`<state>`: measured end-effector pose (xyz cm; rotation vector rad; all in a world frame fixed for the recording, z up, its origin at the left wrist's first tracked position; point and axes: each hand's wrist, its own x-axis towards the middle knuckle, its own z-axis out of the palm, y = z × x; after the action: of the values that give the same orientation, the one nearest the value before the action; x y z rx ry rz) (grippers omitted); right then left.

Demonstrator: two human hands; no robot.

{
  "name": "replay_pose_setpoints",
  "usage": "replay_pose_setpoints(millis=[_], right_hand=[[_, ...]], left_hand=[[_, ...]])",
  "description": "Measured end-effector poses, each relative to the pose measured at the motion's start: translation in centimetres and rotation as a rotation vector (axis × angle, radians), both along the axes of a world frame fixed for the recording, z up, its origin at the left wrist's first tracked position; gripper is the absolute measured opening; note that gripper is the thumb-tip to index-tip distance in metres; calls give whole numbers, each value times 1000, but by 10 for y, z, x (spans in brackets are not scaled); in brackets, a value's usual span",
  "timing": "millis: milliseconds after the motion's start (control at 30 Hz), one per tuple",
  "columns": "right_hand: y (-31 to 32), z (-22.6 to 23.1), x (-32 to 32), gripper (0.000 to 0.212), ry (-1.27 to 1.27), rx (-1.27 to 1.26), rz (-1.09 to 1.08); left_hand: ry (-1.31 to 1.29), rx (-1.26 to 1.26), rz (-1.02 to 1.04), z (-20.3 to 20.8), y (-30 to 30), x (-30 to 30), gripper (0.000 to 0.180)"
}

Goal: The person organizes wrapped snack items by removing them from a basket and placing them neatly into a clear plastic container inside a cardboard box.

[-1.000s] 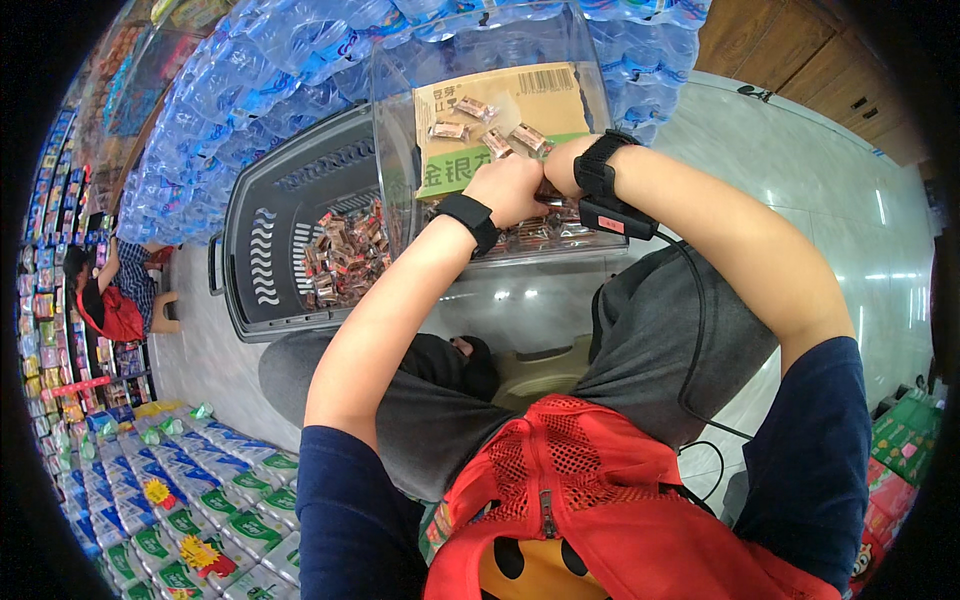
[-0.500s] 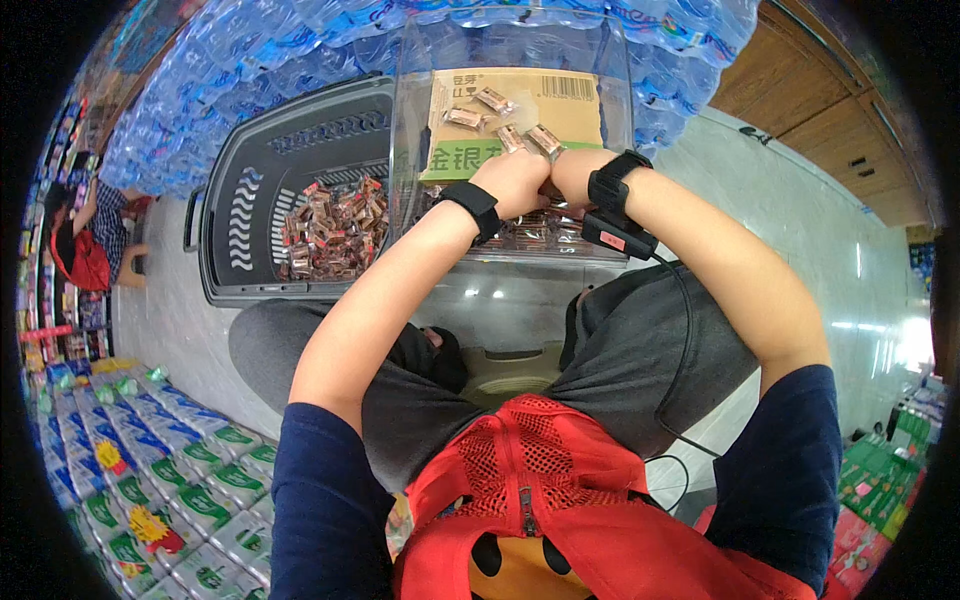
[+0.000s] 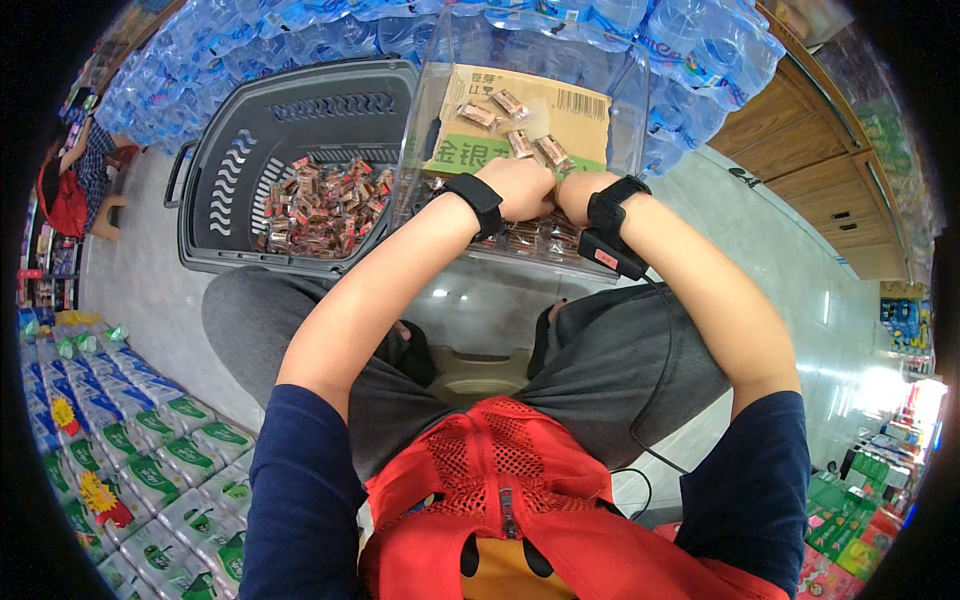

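My left hand (image 3: pixel 517 188) and my right hand (image 3: pixel 580 197) meet over the near part of a clear plastic bin (image 3: pixel 629 112). Both sets of fingers are curled inward and touch or nearly touch; whatever is between them is hidden. Just beyond the fingertips, several small wrapped snacks (image 3: pixel 552 152) lie on a cardboard box (image 3: pixel 475 92) inside the bin. More brown-wrapped snacks (image 3: pixel 548 238) show beneath my hands at the bin's near side. To the left, a dark grey basket (image 3: pixel 232 190) contains a heap of similar wrapped snacks (image 3: pixel 325 208).
Packs of bottled water (image 3: pixel 690 50) stand behind the bin. Wooden cabinets (image 3: pixel 835 190) are at the far right, stacked green-and-white packs (image 3: pixel 165 470) at the lower left. A person in a red vest (image 3: pixel 66 205) is at far left. A black cable (image 3: pixel 668 370) hangs from my right wrist.
The view has shifted slightly, so the bin and basket sit a little differently in it. My hands stay together at the same place over the bin, the right one turned slightly.
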<state>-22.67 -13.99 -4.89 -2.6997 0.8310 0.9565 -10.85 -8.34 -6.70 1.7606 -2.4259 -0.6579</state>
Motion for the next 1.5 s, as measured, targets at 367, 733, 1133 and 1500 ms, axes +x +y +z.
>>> replay_pose_setpoints(millis=[367,733,1133,1500], right_hand=[[10,-10,10,20,76,-152,-85],[12,-1,15,25,71,-199,-96],[-15,4,5,25,134,7,67],[-38,31,-5,13,-297,326,-285]], left_hand=[[82,128,-178,-9,-4,11,28],[67,305,-238,-11,-5,10,40],[70,225,-442,-25,-8,2,60],[-35,422,-285,-7,-21,-22,46]])
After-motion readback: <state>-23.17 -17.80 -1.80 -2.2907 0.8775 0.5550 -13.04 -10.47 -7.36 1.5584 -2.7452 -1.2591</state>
